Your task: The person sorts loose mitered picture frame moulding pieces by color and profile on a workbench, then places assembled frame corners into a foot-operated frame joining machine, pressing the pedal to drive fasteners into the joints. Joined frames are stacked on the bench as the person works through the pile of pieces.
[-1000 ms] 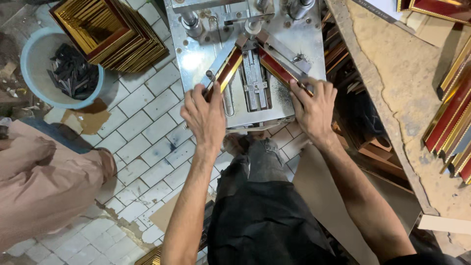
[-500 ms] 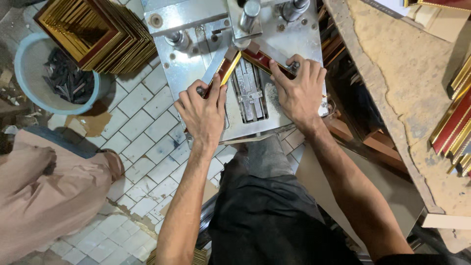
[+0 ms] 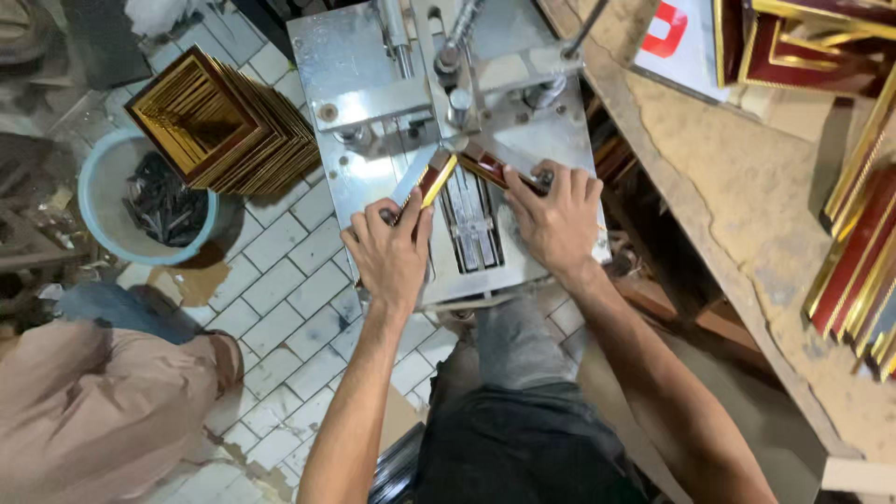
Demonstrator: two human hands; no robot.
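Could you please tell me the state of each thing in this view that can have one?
left hand: pressing the left moulding strip flat on the metal joining machine.
right hand: pressing the right moulding strip down.
The two strips: laid in a V, ends meeting under the clamp head.
stack of finished frames: piled, fanned askew, on the floor.
blue basin: holds dark scraps.

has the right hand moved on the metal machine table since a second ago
Yes. The right hand has slid up the metal machine table toward the central clamp, pushing its red and gold moulding piece into the corner.
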